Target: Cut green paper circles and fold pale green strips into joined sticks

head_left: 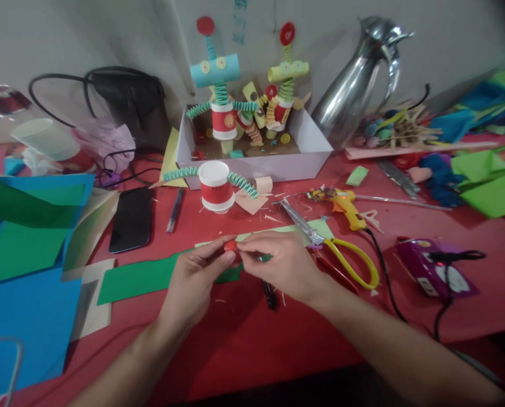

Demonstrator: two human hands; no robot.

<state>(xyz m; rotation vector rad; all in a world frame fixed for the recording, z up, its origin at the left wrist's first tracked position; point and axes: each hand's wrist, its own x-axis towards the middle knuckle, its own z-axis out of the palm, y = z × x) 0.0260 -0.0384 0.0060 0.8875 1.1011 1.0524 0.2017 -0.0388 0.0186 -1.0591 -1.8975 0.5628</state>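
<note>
Between the fingertips of both my hands is a small red piece (pixel 230 246), too small to make out fully. My left hand (pixel 197 277) pinches it from the left, and my right hand (pixel 280 263) grips it from the right. Beneath them lies a strip of green paper (pixel 140 280). Just beyond stands a red and white paper cup (pixel 217 192) with folded teal paper arms. Yellow-handled scissors (pixel 332 240) rest by my right hand, and a black pen (pixel 270 296) lies below it.
Behind, a white box (pixel 256 168) holds paper-cup figures. A yellow glue gun (pixel 348 209), a purple box with a cable (pixel 432 268) and a steel jug (pixel 354 79) are to the right. Leftward are a phone (pixel 131 219) and blue paper sheets (pixel 27 333).
</note>
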